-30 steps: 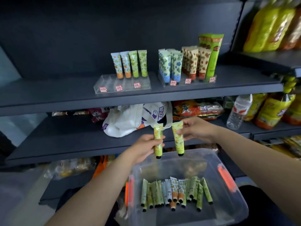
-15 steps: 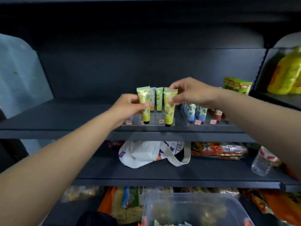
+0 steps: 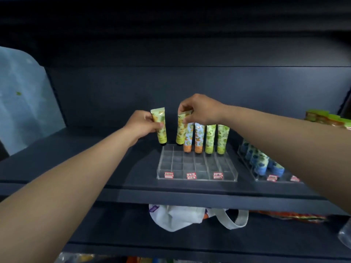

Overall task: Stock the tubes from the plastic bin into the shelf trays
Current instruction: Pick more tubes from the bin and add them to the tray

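Head view: both hands have come up from the bin, left hand (image 3: 141,123) gripping one yellow tube (image 3: 161,128), right hand (image 3: 199,109) pinching another tube (image 3: 181,132) right over the clear tray's (image 3: 197,179) back row, so they're about to get slotted in.

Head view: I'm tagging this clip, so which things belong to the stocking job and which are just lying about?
Job:
- left hand gripping yellow tube
- right hand pinching second yellow tube
- clear tray
- four standing tubes

Lying about:
- white bag
- blue tubes in neighbouring tray
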A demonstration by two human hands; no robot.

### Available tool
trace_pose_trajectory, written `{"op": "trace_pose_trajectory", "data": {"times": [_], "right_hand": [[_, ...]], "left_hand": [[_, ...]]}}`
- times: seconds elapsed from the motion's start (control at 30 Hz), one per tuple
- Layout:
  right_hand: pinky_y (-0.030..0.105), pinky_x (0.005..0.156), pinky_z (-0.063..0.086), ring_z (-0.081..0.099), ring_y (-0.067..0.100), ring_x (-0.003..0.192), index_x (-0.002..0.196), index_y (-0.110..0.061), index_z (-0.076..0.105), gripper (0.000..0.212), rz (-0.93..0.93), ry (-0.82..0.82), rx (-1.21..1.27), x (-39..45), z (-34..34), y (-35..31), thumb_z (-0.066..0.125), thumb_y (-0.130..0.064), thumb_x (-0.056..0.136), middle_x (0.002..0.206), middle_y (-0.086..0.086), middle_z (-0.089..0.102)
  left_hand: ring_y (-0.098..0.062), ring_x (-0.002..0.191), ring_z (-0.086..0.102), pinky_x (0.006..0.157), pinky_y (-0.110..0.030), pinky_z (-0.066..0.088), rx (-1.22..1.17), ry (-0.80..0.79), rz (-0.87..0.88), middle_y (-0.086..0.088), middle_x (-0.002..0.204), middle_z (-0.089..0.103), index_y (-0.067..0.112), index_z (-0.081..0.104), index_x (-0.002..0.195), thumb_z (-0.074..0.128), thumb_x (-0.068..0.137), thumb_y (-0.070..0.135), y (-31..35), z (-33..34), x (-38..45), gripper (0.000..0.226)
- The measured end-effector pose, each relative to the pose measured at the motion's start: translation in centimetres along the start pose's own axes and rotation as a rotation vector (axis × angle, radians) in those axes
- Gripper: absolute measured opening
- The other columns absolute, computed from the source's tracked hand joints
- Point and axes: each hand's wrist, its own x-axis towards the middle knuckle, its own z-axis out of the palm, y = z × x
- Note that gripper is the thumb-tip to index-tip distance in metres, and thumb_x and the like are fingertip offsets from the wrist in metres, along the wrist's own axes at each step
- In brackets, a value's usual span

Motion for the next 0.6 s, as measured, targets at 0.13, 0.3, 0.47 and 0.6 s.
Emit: {"op": "trace_pose_trajectory", "data": {"times": [0.13,0.3,0.47,0.6], "right_hand": [[0.031,0.090,0.046,0.057,0.018,0.107,0.107,-0.012,0.065,0.023,-0.001,-0.050,-0.081,2.4,1.7,0.9,0.068,-0.015,0.084,0.114,0.002,0.063],[0.024,0.081,0.039,0.054,0.018,0.110,0.109,-0.015,0.063,0.026,0.010,-0.067,-0.124,4.3,3.2,1.6,0.068,-0.019,0.084,0.116,0.001,0.061],[0.023,0.079,0.036,0.052,0.017,0.111,0.113,-0.015,0.061,0.029,0.008,-0.103,-0.159,5.1,4.4,1.9,0.067,-0.020,0.085,0.120,0.002,0.058],[0.022,0.076,0.035,0.048,0.013,0.097,0.112,-0.015,0.061,0.029,0.004,-0.120,-0.167,5.2,4.5,2.0,0.068,-0.020,0.084,0.118,0.002,0.058]], "left_hand": [[-0.012,0.081,0.064,0.078,-0.020,0.053,0.016,-0.044,-0.007,-0.005,0.086,0.067,-0.001,0.066,0.099,0.070,0.079,0.002,-1.3,0.5,1.8,0.021],[-0.011,0.076,0.062,0.070,-0.015,0.053,0.038,-0.064,-0.005,-0.002,0.078,0.065,0.005,0.066,0.088,0.072,0.079,0.004,-2.2,1.1,3.3,0.011],[-0.012,0.073,0.062,0.067,-0.014,0.053,0.016,-0.057,0.001,-0.003,0.074,0.063,0.013,0.063,0.073,0.073,0.077,0.002,-2.7,1.4,3.9,0.015],[-0.015,0.076,0.063,0.077,-0.024,0.054,0.059,-0.098,-0.001,-0.007,0.081,0.066,0.009,0.066,0.080,0.074,0.076,0.004,-3.1,1.7,3.9,0.010]]}}
